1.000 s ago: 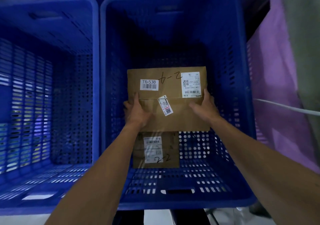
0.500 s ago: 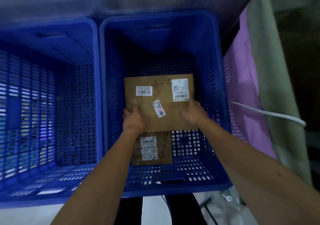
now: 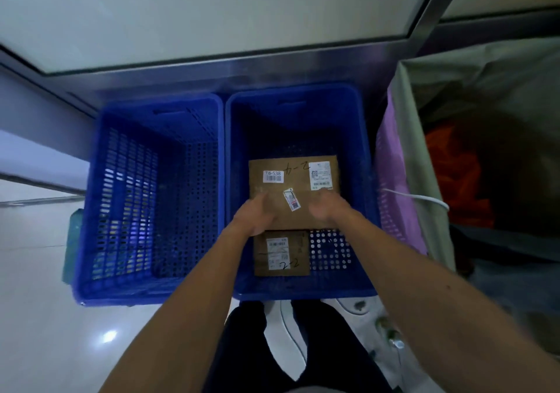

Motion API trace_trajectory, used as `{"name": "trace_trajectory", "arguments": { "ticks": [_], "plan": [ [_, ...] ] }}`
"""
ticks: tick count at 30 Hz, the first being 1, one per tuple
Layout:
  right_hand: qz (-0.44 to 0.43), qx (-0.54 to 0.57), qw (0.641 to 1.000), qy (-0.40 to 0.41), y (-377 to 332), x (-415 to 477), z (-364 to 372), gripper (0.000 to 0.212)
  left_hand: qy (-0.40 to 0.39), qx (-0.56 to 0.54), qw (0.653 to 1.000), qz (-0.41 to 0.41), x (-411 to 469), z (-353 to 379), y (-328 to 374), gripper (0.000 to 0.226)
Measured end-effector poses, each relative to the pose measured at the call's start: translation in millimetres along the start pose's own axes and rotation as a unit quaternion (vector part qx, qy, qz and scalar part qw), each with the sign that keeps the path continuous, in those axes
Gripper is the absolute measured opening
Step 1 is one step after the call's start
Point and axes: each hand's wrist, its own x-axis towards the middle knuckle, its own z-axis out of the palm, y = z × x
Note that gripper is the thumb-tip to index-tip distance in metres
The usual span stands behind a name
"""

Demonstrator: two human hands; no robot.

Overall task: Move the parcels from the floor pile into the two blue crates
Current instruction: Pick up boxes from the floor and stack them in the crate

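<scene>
Hands — left hand [image 3: 256, 215], right hand [image 3: 325, 211] — extended over the large parcel [image 3: 291, 180]

Both my left hand [image 3: 257, 215] and my right hand [image 3: 328, 209] are smeared by motion, so I cannot tell whether their fingers grip the large parcel [image 3: 295, 180] beneath them. Just nearer me than my left hand, the small parcel [image 3: 283, 254] has its far edge hidden under the large one. The small print on the labels is too small to read. Right of my right hand, the grey sack [image 3: 469, 68] runs out of view.
</scene>
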Motion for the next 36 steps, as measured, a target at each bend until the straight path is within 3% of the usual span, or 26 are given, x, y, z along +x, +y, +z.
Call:
{"name": "trace_trajectory", "arguments": {
  "ticks": [4,9,15,18,26,30,36],
  "plan": [
    [-0.015,-0.033,0.999,-0.004,-19,-24,0,0.056,0.035,-0.028,0.999,0.007,-33,-20,1,0.066],
    [-0.064,-0.046,0.996,-0.033,-51,-47,13,0.036,0.07,-0.052,0.996,-0.006,-67,-42,-21,0.072],
    [-0.086,-0.091,0.991,-0.038,-101,-72,59,0.052,0.1,-0.046,0.993,-0.037,-110,-66,-85,0.072],
    [-0.109,-0.115,0.987,-0.029,-128,-85,92,0.055,0.108,-0.046,0.992,-0.05,-136,-78,-125,0.071],
    [-0.136,-0.148,0.979,-0.011,-184,-131,215,0.035,0.169,-0.048,0.983,-0.051,-207,-111,-279,0.07],
    [-0.149,-0.139,0.979,-0.013,-213,-158,284,0.053,0.174,-0.055,0.98,-0.072,-243,-123,-352,0.067],
    [-0.165,-0.162,0.972,-0.037,-248,-177,362,0.045,0.194,-0.066,0.974,-0.1,-281,-137,-425,0.062]
  ]
}}
